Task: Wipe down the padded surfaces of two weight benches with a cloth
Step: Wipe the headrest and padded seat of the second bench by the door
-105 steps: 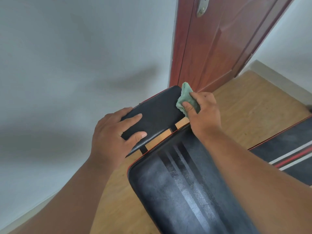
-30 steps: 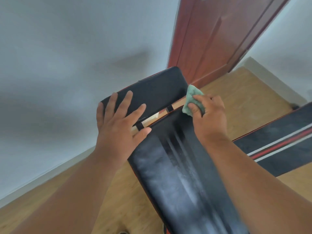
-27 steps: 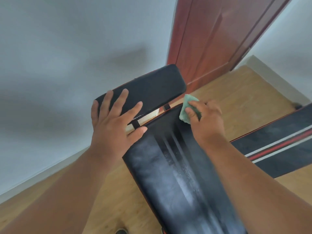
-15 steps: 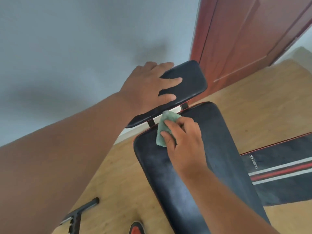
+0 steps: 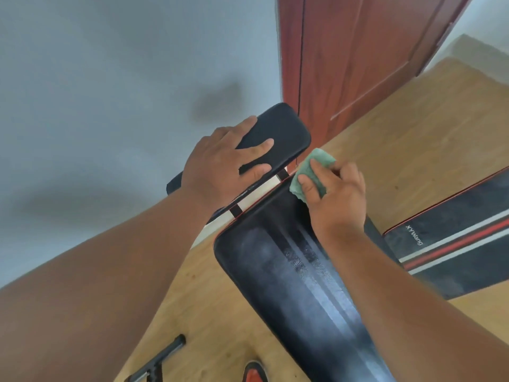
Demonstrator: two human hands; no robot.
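A long black bench pad with worn pale stripes runs from the bottom right up to the middle. Beyond a narrow gap lies its small black head pad. My left hand rests flat on the head pad with fingers spread. My right hand grips a green cloth and presses it on the far right corner of the long pad. A second black bench pad with red and white stripes lies at the right.
A grey wall fills the left and top. A red-brown door stands just behind the head pad. A black metal bar and a red shoe tip show on the wooden floor at the bottom.
My right hand has slid the cloth from the left part of the long pad's top edge across to its right corner. My left hand stays on the head pad.
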